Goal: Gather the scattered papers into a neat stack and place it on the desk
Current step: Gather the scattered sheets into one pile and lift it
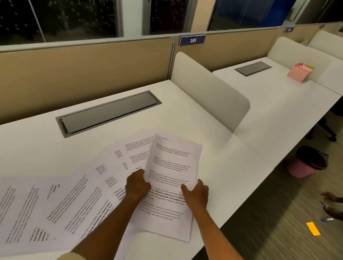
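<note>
Several printed white papers lie fanned out across the white desk (pixel 26 148). One top sheet (pixel 173 168) stands out at the right of the fan, lifted slightly off the desk. My left hand (pixel 137 186) grips its left edge, fingers curled over it. On the sheet's right edge my right hand (pixel 196 194) holds it with the thumb on the printed face. More sheets (pixel 37 211) spread to the left and toward me, partly under my left forearm.
A grey cable hatch (pixel 109 112) is set into the desk behind the papers. A white divider panel (pixel 210 91) separates the neighbouring desk, which carries a pink box (pixel 299 72). A pink bin (pixel 309 163) and another person's hands (pixel 336 208) are on the floor side, right.
</note>
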Demonstrator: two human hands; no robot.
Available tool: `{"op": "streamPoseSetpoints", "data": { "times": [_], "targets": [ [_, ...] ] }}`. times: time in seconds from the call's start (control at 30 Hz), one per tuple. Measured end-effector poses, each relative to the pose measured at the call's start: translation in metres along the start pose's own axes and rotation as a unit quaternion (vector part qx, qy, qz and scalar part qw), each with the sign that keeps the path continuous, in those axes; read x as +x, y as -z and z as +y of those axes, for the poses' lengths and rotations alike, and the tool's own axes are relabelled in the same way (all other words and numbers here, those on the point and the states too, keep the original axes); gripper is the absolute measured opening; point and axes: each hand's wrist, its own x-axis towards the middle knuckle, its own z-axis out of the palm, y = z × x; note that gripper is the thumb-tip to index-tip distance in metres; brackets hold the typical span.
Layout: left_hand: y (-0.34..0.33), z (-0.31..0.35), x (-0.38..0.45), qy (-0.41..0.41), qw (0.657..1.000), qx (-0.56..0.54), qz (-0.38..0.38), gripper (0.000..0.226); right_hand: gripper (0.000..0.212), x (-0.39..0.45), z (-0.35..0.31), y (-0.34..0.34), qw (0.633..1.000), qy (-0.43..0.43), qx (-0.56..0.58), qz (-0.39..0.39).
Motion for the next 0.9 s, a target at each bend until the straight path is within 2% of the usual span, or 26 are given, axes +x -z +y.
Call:
{"op": "streamPoseSetpoints", "data": {
  "times": [0.17,0.3,0.43,0.6,0.77,0.9],
  "targets": [
    [-0.009,0.001,0.035,0.024,0.996,0.089,-0.004,0.061,0.062,0.023,-0.012,-0.002,0.999,0.019,-0.036,0.007],
    [-0.015,0.013,0.048,0.041,0.994,0.096,-0.02,0.071,0.07,0.043,-0.023,-0.004,0.997,0.03,-0.068,0.005],
    [-0.02,0.029,0.045,0.053,0.995,0.087,0.004,0.077,0.072,0.063,-0.032,-0.005,0.998,0.032,-0.059,-0.013],
    [-0.017,0.037,0.045,0.08,0.996,0.021,0.041,0.081,0.076,0.081,-0.044,-0.009,0.995,0.056,-0.069,-0.038],
    [-0.006,0.045,0.036,0.128,0.981,-0.125,0.077,0.07,0.072,0.096,-0.058,-0.014,0.991,0.102,-0.054,-0.071],
    [-0.002,0.032,0.03,0.168,0.973,-0.108,0.112,0.067,0.068,0.098,-0.07,-0.022,0.978,0.159,-0.087,-0.102]
  ]
}}
